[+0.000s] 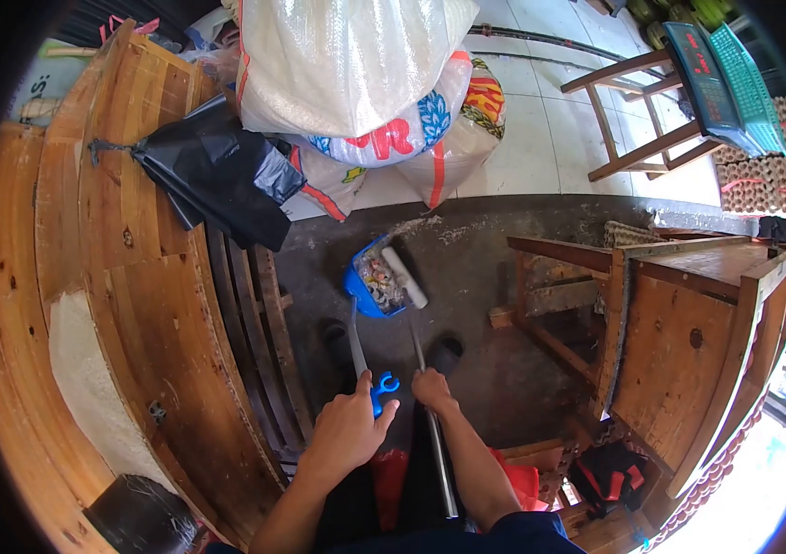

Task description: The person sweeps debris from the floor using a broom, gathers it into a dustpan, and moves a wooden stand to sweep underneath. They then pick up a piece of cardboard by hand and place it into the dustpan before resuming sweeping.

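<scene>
A long-handled blue dustpan point(357, 284) rests on the dark floor in front of my feet, with crumpled litter point(379, 279) inside it. My left hand point(353, 423) is closed around the blue grip at the top of its handle, beside an open blue clip point(388, 383). In my right hand point(431, 388) is the metal pole of a broom point(419, 343), whose lower end reaches the right side of the pan. A white, roller-like head point(404, 277) lies against the pan's right edge.
Full sacks point(365, 74) are stacked ahead. A black plastic bag point(217, 171) hangs over the wooden bins point(148, 277) on the left. To the right stand a wooden table point(689, 351), a stool point(633, 120) under a digital scale point(702, 88), and egg trays point(767, 175).
</scene>
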The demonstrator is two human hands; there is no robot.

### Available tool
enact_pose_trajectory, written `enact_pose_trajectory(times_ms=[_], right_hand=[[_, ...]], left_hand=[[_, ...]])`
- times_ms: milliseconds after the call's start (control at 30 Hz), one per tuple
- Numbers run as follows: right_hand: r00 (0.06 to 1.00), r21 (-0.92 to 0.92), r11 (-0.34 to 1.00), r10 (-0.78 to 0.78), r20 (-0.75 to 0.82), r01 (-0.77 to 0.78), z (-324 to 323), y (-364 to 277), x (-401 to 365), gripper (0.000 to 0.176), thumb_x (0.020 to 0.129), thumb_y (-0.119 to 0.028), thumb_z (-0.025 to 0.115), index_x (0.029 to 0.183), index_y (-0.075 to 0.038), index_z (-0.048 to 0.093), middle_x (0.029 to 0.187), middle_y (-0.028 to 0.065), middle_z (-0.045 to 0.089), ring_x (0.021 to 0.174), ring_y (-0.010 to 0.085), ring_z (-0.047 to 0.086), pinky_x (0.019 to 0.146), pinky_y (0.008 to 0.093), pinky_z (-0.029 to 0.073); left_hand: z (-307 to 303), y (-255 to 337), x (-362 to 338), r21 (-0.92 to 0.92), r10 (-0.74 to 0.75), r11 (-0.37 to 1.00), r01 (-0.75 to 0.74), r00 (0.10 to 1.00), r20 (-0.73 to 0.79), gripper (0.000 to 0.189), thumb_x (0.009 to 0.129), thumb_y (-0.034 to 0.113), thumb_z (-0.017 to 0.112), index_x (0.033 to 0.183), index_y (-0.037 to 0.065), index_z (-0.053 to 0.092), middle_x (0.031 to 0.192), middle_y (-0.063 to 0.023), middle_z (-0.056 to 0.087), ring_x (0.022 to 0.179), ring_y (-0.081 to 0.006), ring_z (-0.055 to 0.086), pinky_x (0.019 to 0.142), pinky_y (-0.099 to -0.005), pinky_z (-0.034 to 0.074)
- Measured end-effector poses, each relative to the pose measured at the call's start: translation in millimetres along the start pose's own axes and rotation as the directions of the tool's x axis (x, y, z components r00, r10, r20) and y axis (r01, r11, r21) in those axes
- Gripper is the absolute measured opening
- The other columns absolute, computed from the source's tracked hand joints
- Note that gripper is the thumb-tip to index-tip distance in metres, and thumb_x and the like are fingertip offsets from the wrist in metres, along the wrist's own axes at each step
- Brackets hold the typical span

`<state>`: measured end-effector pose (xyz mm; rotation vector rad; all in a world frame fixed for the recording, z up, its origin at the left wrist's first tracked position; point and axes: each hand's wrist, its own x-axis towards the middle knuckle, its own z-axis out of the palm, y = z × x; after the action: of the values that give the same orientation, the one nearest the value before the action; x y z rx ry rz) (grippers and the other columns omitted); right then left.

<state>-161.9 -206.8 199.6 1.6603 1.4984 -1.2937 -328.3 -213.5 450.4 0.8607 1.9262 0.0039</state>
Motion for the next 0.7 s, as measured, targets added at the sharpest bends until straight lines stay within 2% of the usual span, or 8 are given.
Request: enact_pose_trajectory(times_ms=[67,167,267,333,433,500,633,700], right_hand=[[0.997,0.015,0.999,-0.044,0.056,0.044,-14.2,4.2,-15.5,0.045,0.09,-0.032,0.045,0.104,0.009,0.057,0.101,0.0351,0.059,0.102,0.0478,0.056,0.092,0.0493,0.043],[0.999,0.077,0.997,-0.024,-0.044,0.027,-38.8,24.7,-30.7,0.044,0.092,-0.031,0.042,0.097,0.009,0.059,0.092,0.0334,0.061,0.093,0.0493,0.058,0.087,0.0508,0.045],[0.987,-0.028,0.998,-0.062,-0.146,0.059,-71.6,42.7,-40.1,0.04,0.093,-0.029,0.042,0.099,0.008,0.057,0.093,0.0327,0.06,0.094,0.0489,0.057,0.085,0.0514,0.045],[0.956,0.086,0.99,-0.087,-0.28,0.115,-81.0,59.2,-36.1,0.036,0.092,-0.026,0.045,0.107,0.006,0.053,0.096,0.033,0.059,0.096,0.0489,0.056,0.083,0.0522,0.045],[0.914,0.122,0.979,-0.105,-0.393,0.165,-93.2,62.2,-13.6,0.034,0.091,-0.022,0.046,0.111,0.004,0.05,0.098,0.0326,0.059,0.096,0.0486,0.056,0.082,0.0527,0.045],[0.898,0.101,0.989,-0.051,-0.438,0.105,-92.4,53.6,15.5,0.034,0.089,-0.019,0.047,0.113,0.004,0.049,0.097,0.0325,0.059,0.098,0.0483,0.056,0.083,0.052,0.045],[0.907,0.216,0.975,0.043,-0.419,0.053,-68.8,33.5,64.4,0.034,0.089,-0.019,0.047,0.114,0.004,0.05,0.099,0.0328,0.059,0.099,0.048,0.056,0.085,0.0514,0.045],[0.958,0.067,0.997,-0.009,-0.286,0.03,-52.3,32.7,64.0,0.037,0.088,-0.019,0.048,0.117,0.004,0.049,0.101,0.033,0.059,0.098,0.0477,0.056,0.085,0.0509,0.045]], left_hand=[[-2.8,-7.8,-1.1,0.022,-0.003,1.0,0.004,1.0,-0.018,0.058,0.089,0.033,0.055,0.126,-0.01,0.044,0.065,-0.0221,0.061,0.068,-0.0395,0.063,0.067,-0.0439,0.05],[-7.7,-17.2,-2.8,0.002,-0.001,1.0,0.001,1.0,-0.01,0.057,0.089,0.033,0.055,0.126,-0.009,0.044,0.067,-0.0233,0.061,0.07,-0.0402,0.063,0.068,-0.0446,0.049],[-11.5,-29.2,-3.9,0.001,0.024,1.0,-0.024,0.999,-0.043,0.054,0.088,0.032,0.054,0.126,-0.006,0.046,0.073,-0.0247,0.062,0.073,-0.0415,0.063,0.07,-0.0457,0.049],[-18.8,-35.3,-5.0,-0.014,0.004,1.0,-0.005,1.0,-0.03,0.053,0.088,0.031,0.055,0.126,-0.005,0.046,0.075,-0.0253,0.063,0.075,-0.0422,0.062,0.071,-0.0464,0.049],[-24.6,-44.8,-7.1,-0.037,-0.041,0.998,0.041,0.999,-0.014,0.051,0.088,0.03,0.055,0.126,-0.003,0.047,0.08,-0.026,0.063,0.077,-0.0431,0.062,0.072,-0.0473,0.049],[-25.7,-50.4,-7.8,-0.043,-0.062,0.997,0.062,0.998,-0.011,0.05,0.087,0.03,0.055,0.126,-0.002,0.048,0.081,-0.0261,0.063,0.078,-0.0434,0.062,0.073,-0.0475,0.049],[-24.3,-59.6,-10.0,-0.033,-0.043,0.999,0.042,0.999,-0.031,0.049,0.087,0.028,0.054,0.126,-0.002,0.048,0.083,-0.027,0.063,0.079,-0.0434,0.062,0.075,-0.0471,0.048],[-24.9,-60.4,-10.5,-0.031,-0.037,0.999,0.036,0.999,-0.031,0.049,0.087,0.028,0.054,0.126,-0.002,0.048,0.083,-0.0272,0.063,0.08,-0.0434,0.061,0.075,-0.047,0.048]])
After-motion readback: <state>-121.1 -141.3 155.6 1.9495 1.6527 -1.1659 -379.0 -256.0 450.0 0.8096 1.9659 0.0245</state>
